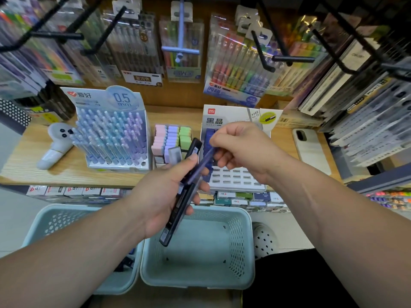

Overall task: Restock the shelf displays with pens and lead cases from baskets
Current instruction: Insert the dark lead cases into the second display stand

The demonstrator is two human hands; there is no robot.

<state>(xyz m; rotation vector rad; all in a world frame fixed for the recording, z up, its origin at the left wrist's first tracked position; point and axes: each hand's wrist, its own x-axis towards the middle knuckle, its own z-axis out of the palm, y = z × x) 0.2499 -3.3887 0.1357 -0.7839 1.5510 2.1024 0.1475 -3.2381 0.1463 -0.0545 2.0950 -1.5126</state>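
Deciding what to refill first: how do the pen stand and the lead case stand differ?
The pen stand is nearly full of pastel pens; the lead case stand shows many empty slots, with blue cases at its left. The pen stand sits left of the erasers, the lead case stand right. Both stand on the shelf.

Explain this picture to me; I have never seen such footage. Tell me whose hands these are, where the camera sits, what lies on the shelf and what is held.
There is no machine here. A person works with bare hands, and one wide-angle camera worn on the head looks down at them. On the wooden shelf stand a pen display, a tray of pastel erasers and a lead case display with open slots. A phone lies at the right. Two pale baskets sit below. The left hand grips a bundle of dark lead cases. The right hand pinches a slim blue case, blurred, over the lead case display.
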